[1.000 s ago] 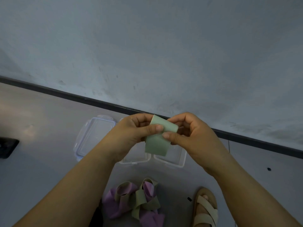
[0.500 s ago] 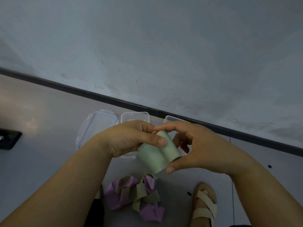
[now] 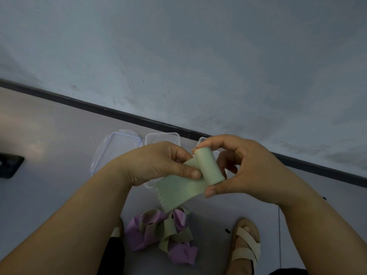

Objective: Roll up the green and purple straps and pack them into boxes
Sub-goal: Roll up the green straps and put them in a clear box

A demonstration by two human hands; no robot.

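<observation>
Left grip: pressed together on the flat tail of the green strap, thumb on top, fingers beneath.
Right grip: curled round the rolled part of the same strap; index fingertip on the far end of the roll, thumb at the near end, other fingers bent behind it.
Strap position: in the air between both grips, above the boxes and the floor. Roll tilted, far end leaning left. Unrolled tail running down and left from the roll, loose end hanging just above the strap pile.
Pile: green and purple straps tangled together on the floor, between the feet, near the lower middle of view.
Middle clear box: on the floor beyond the hands, open, mostly hidden by the left grip.
Right clear box: only a corner showing behind the right index finger.
Clear latched piece: left of the middle box, just beside it; lid or box, cannot tell.
Beige sandal: on the foot at lower right.
Dark object: at left edge, unidentified.
</observation>
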